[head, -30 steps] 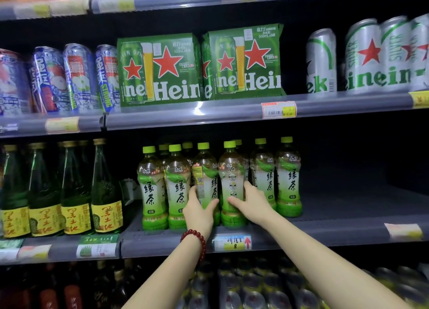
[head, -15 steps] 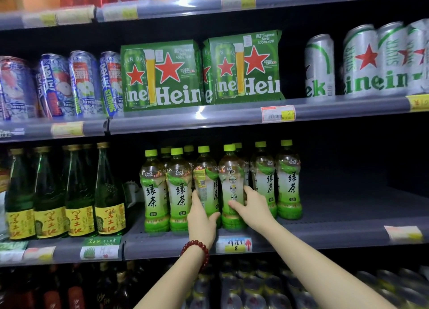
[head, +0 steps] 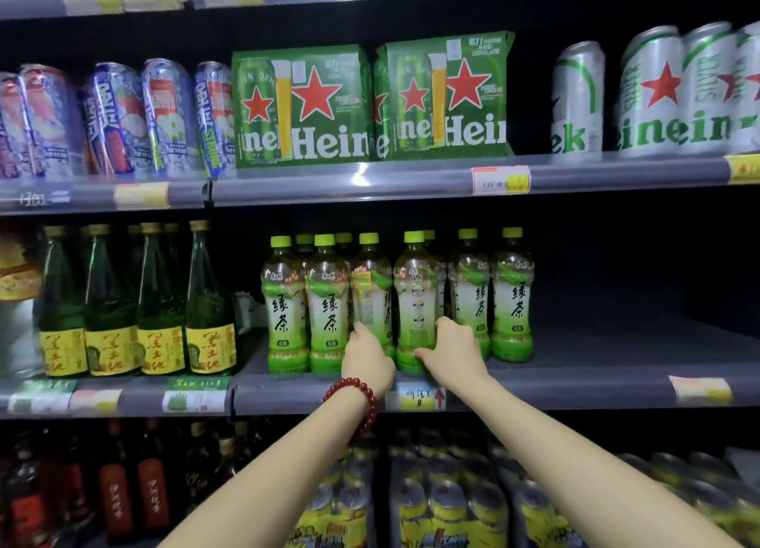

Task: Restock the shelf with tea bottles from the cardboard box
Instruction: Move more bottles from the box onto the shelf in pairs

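Note:
Several green tea bottles with lime caps stand in rows on the middle shelf [head: 575, 383]. My left hand [head: 367, 358], a red bead bracelet on its wrist, grips the lower part of one front bottle [head: 370, 292] whose label is turned sideways. My right hand [head: 452, 352] grips the base of the bottle next to it [head: 415, 288], which shows its back label. Two bottles stand to the left of these, two more to the right [head: 512, 296]. The cardboard box is out of view.
Dark green glass bottles [head: 209, 300] with yellow labels stand left of the tea. Green beer packs [head: 300, 107] and silver cans [head: 654, 91] fill the shelf above. Yellow can packs [head: 444, 506] sit below. The middle shelf right of the tea is bare.
Both hands have stayed on the same two front bottles, shifting them slightly on the shelf. The camera has tilted a little, so the shelves sit lower in view.

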Tool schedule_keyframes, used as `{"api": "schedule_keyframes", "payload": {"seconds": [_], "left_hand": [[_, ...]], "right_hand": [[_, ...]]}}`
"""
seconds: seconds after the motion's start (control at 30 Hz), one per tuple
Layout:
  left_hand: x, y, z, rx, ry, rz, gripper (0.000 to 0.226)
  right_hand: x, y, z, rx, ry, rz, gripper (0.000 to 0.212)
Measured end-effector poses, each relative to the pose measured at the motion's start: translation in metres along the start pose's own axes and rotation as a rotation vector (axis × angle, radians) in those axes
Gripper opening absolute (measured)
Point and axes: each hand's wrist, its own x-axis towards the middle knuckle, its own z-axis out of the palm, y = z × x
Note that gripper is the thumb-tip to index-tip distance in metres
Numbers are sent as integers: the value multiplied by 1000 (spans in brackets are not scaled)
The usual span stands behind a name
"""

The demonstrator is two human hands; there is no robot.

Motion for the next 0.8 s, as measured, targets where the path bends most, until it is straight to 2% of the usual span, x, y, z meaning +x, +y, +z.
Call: {"api": "schedule_keyframes", "payload": {"seconds": [0.1,0.2,0.47,0.8], "left_hand": [[-9,-11,-15,68,-7,95,48],[-12,-27,-37,129,7,138,28],[-23,-93,-95,331,-15,82,29],[-57,-187,-136,439,12,-206,26]], "right_hand": [[-20,-3,3,-128,8,-65,21],[-34,-7,9,-185,-40,-208,27],[-38,-53,53,-35,-264,-350,34],[-60,-117,154,83,-595,-503,31]]}}
